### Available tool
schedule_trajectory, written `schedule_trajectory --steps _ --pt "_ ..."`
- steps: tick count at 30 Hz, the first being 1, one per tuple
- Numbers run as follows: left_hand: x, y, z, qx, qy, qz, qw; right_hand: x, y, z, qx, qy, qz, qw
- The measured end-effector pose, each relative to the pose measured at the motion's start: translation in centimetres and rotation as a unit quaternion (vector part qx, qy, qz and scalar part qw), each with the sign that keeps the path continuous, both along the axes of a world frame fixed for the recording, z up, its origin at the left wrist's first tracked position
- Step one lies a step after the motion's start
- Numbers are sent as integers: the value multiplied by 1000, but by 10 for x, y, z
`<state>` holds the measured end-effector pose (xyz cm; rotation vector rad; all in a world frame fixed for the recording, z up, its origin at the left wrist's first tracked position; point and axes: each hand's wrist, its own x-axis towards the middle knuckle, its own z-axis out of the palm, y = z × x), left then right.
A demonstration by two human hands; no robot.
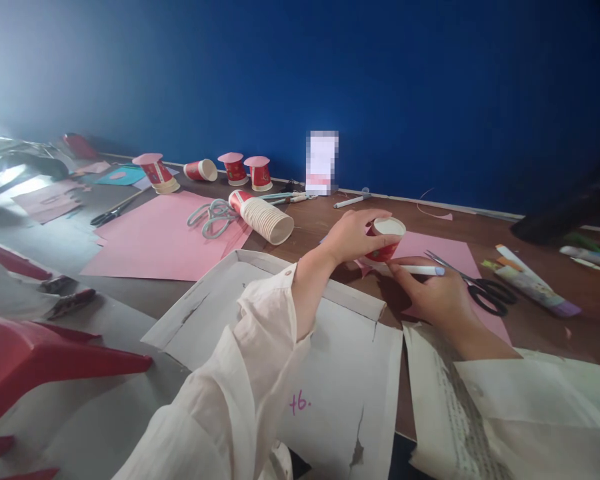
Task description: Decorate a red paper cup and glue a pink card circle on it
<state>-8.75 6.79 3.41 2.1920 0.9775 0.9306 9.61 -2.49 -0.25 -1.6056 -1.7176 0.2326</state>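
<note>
My left hand is closed around a red paper cup, thumb on the near side and fingers over the far side. The cup's round white end faces up. Close below it, my right hand grips a white marker with a bluish end pointing right. Its writing tip is hidden by the fingers. Black-handled scissors lie beside my right hand on pink paper.
A stack of paper cups lies beside grey-handled scissors on a large pink sheet. Behind stand red cups topped with pink discs, and a bright phone. A white cardboard piece is in front; a red stool is left.
</note>
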Motion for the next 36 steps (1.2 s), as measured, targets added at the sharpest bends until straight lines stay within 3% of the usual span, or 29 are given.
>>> schedule_trajectory --steps 36 --pt "-2 -5 6 -34 16 7 999 17 4 13 -79 59 -77 992"
